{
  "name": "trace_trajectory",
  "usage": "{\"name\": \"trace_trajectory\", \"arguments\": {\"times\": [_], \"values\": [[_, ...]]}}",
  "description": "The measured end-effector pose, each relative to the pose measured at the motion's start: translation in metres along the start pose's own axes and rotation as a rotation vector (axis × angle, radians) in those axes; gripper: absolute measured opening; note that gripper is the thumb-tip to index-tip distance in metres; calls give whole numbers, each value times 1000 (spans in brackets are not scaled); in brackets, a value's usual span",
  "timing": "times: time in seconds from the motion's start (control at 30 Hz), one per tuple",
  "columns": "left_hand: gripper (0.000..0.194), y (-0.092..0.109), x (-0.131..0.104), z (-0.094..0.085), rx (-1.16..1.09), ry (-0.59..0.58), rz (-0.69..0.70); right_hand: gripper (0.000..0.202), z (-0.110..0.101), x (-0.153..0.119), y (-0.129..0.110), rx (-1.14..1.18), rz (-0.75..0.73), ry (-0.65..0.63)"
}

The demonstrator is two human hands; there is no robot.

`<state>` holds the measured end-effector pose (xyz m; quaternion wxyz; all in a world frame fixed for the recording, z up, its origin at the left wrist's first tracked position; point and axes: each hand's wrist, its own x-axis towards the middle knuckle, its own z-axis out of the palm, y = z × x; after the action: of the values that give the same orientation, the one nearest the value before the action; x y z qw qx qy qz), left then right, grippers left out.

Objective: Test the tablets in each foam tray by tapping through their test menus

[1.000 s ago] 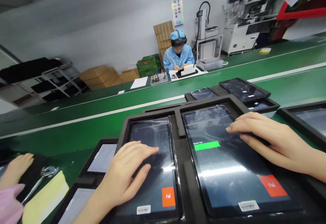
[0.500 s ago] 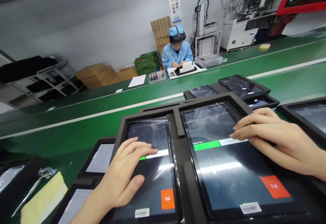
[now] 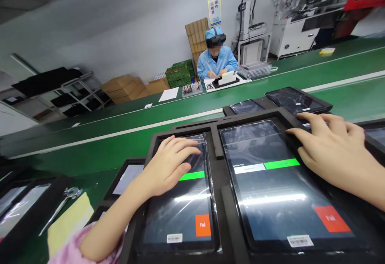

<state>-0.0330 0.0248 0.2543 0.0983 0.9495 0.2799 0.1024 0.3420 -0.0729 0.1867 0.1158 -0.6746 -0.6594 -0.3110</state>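
Two tablets lie side by side in a black foam tray (image 3: 219, 180). My left hand (image 3: 171, 166) hovers over the upper part of the left tablet (image 3: 177, 212), fingers apart, holding nothing; contact with the glass cannot be made out. That tablet shows a green bar and an orange "Fail" box. On the right tablet (image 3: 270, 220), a "Speaker Test" screen shows a white left bar, a green right bar and an orange "Fail" box. My right hand (image 3: 333, 148) is open at this tablet's upper right edge, fingers spread and curved over the tray rim, with nothing held.
More tablets (image 3: 291, 99) in foam trays sit behind and at both sides. Left of me lie a yellow cloth or paper (image 3: 70, 224) and a metal tool (image 3: 57, 212). Across the green bench (image 3: 120, 144) a person in blue (image 3: 217, 61) works beside a parts box (image 3: 192, 89).
On the right tablet, green has switched from the left bar to the right one; the left tablet's right bar is now green. My left hand moved up; my right hand moved off the bars, rightward.
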Motion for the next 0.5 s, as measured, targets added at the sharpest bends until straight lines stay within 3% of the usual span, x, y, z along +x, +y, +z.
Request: {"name": "trace_trajectory", "arguments": {"times": [0.17,0.3,0.5], "values": [[84,-8,39,-4,-6,-123,-52,46,14,1,9,151,30,-70],[89,-6,49,0,-47,-195,-6,45,19,0,16,280,77,-147],[87,-1,44,12,107,-88,20,40,12,1,12,237,89,-113]]}}
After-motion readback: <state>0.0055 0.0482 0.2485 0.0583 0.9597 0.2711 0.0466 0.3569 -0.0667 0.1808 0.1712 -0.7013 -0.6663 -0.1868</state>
